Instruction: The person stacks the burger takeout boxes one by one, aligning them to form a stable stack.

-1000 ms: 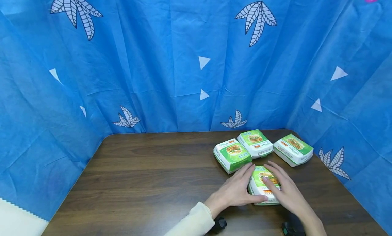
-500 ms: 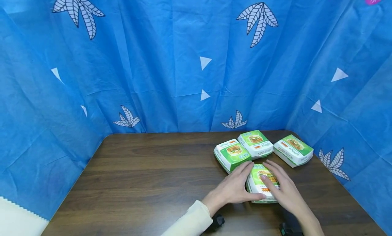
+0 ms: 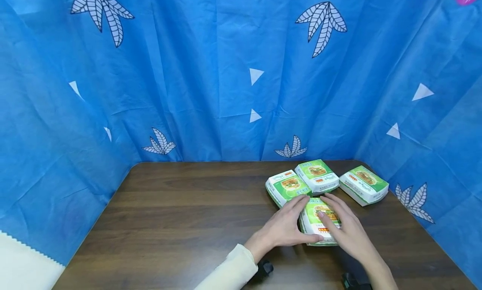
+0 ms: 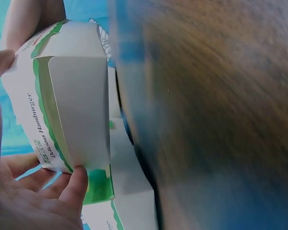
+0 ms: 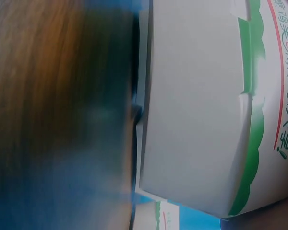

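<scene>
A white and green hamburger box [image 3: 313, 224] with a burger picture on its lid lies between my two hands near the table's right side. My left hand [image 3: 280, 229] grips its left side, fingers along the far left edge and thumb at the near edge. With the thumb over the lid, my right hand [image 3: 352, 233] holds the right side. In the left wrist view the printed side of the box [image 4: 81, 105] shows, fingertips against its lower end. The right wrist view is mostly filled by the box's pale side wall [image 5: 197, 105].
Right behind the held box sit two similar boxes, one at the left [image 3: 288, 186] and one farther back [image 3: 317, 175]. Another box [image 3: 364, 184] stands at the right by the table edge. A blue curtain [image 3: 233, 72] surrounds the brown wooden table [image 3: 180, 214].
Both hands have shifted the held box a little to the left and away from me, closer to the two boxes behind it. Those other boxes stay where they were.
</scene>
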### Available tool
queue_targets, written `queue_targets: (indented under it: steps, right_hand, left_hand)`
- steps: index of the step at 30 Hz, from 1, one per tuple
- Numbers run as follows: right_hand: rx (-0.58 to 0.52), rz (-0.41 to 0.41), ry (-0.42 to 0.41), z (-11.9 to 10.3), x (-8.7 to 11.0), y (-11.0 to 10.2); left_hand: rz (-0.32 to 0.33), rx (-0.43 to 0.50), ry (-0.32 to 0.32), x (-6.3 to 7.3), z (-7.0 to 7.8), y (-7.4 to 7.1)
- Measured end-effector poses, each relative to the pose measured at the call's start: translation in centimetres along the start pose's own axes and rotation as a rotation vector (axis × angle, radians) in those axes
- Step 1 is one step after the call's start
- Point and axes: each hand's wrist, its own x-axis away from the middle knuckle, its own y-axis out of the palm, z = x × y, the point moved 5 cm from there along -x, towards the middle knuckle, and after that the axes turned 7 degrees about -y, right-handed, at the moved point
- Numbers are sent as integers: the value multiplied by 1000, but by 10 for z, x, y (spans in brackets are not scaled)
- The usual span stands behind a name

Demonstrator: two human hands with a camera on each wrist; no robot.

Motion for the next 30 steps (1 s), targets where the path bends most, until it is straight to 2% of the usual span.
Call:
queue_targets:
  steps: [12,30]
  right_hand:
    - [9,1,-17,-16,-8,7]
    - [26,19,-34,-45,-15,17]
  left_hand:
    - [43,12,28,8,-9,-15]
    - [50,71,16,27,-21,-37]
